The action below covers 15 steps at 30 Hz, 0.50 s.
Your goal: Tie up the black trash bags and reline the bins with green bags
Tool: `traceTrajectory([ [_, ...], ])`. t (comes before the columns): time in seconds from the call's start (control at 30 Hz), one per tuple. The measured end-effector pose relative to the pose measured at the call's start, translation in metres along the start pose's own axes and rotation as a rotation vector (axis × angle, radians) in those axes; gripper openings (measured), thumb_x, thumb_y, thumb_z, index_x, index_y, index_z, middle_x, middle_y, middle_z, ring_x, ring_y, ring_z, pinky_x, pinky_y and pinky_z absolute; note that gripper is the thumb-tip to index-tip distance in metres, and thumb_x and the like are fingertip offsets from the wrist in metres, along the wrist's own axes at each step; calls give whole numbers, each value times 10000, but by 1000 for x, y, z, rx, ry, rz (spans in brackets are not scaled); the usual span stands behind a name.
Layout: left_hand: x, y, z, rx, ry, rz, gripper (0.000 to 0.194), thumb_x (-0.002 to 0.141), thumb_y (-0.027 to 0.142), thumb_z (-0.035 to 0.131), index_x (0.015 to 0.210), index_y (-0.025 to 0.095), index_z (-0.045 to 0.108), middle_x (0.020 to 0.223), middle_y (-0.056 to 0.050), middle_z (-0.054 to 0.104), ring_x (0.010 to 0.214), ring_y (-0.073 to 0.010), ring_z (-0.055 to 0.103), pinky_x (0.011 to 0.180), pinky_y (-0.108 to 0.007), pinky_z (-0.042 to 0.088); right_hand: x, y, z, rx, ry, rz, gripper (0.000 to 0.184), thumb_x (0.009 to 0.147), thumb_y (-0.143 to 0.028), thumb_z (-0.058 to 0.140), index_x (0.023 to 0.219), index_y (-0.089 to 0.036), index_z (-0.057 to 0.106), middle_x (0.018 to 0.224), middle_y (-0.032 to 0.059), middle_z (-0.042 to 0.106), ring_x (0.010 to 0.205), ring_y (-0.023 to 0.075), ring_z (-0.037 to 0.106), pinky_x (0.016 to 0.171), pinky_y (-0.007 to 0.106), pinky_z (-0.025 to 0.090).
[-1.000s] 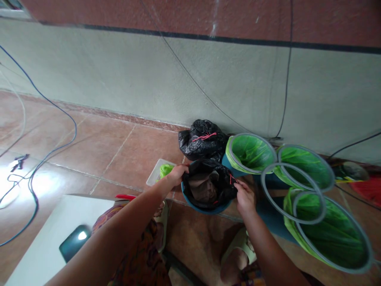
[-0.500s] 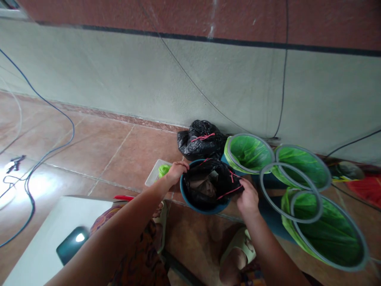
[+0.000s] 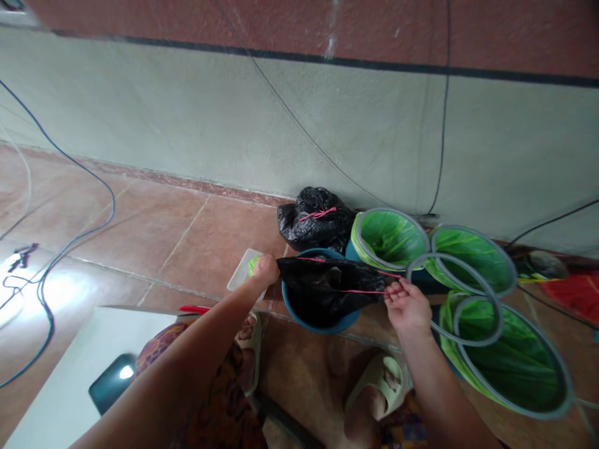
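Note:
A black bin bag (image 3: 327,287) sits in a round blue bin (image 3: 322,318) on the tiled floor. Its mouth is stretched flat across the bin, with a thin red drawstring (image 3: 365,291) running along it. My left hand (image 3: 264,269) is closed on the bag's left end by the bin's rim. My right hand (image 3: 407,305) grips the right end of the bag and the red string, just left of a grey ring. Brown stuff shows dimly inside the bag.
A tied black bag (image 3: 316,218) with a red string lies against the wall. Three green-lined bins (image 3: 388,240) with grey rings (image 3: 456,299) stand to the right. A clear box (image 3: 243,271) with something green is left of the bin. Cables (image 3: 70,199) cross the floor.
My hands have pulled apart, drawing the bag's open mouth flat and taut across the bin; the red string is now stretched out to the right.

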State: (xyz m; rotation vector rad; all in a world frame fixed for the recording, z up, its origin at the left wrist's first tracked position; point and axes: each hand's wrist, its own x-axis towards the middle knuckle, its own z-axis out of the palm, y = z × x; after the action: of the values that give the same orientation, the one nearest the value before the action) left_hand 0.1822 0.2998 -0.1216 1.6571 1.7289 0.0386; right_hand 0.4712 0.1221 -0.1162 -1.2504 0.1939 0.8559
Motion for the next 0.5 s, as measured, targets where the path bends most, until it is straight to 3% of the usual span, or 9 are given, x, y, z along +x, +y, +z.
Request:
traceTrajectory([
  [0.17,-2,8,-8,91,-26,15,142,624,15,612,578,146,641,572,-68,609,769,-233,665,631,-234,419,-8,5,1,-114,-53,-3,142,641,-164,672,778,-192,648,603,-57,602,500,60,494,531,195,441],
  [0.3,-6,16,-13,-14,-77,164,128,698,94,595,616,156,670,505,11,532,552,-129,544,532,-214,353,-21,1,12,-141,-211,-85,190,619,-207,734,801,-179,688,608,-47,617,448,39,427,471,190,389],
  [0.4,-9,20,-15,-98,-78,298,117,701,119,605,633,150,695,534,24,549,547,-106,502,531,-206,347,-29,-3,21,-162,-282,-148,218,610,-248,768,805,-176,702,603,-38,623,452,43,441,476,197,398],
  [0.5,-11,22,-17,-124,-28,317,155,720,117,574,699,131,727,608,5,609,606,-116,544,552,-203,371,-33,-1,23,-210,-277,-143,214,607,-259,765,794,-174,702,543,-51,588,400,30,390,428,184,345],
])
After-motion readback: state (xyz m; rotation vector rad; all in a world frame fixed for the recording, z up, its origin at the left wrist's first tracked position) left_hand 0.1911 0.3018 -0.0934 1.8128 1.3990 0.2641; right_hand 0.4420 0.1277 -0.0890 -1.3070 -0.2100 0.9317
